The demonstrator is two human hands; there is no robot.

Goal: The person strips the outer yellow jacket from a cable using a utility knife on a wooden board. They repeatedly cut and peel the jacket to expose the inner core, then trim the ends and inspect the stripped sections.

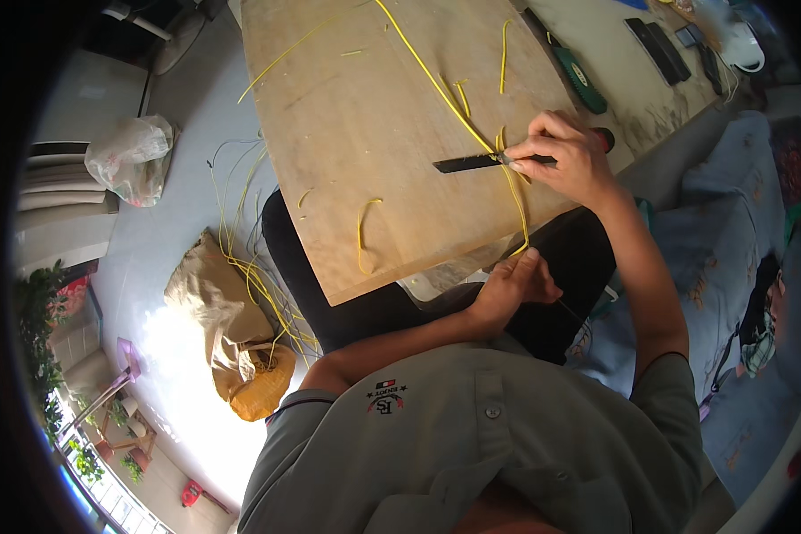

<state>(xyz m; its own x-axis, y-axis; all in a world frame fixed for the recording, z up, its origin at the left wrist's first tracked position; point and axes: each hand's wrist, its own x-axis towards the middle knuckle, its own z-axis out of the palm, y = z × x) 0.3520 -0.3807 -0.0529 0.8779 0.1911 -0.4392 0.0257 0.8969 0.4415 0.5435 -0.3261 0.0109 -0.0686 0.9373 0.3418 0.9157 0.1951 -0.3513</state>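
Note:
A long yellow insulated wire (427, 75) crosses the wooden board (334, 147) and bends down over its near edge. My left hand (517, 284) grips the wire's near end just beyond that edge. Across the wire lies a dark flat blade (460, 163), its visible handle end red. My right hand (561, 157) is above the blade, fingertips pinched where blade and wire cross; whether they hold wire, blade or both is hard to tell. Cut yellow pieces, among them a curled strip (360, 230) and a straight strip (504, 57), are scattered on the board.
A green-handled tool (579, 77) lies along the board's right side. Black flat objects (657, 52) rest on the marble-patterned surface beyond. On the floor at left are tangled yellow and grey wires (260, 280), a tan sack (223, 300) and a plastic bag (133, 160).

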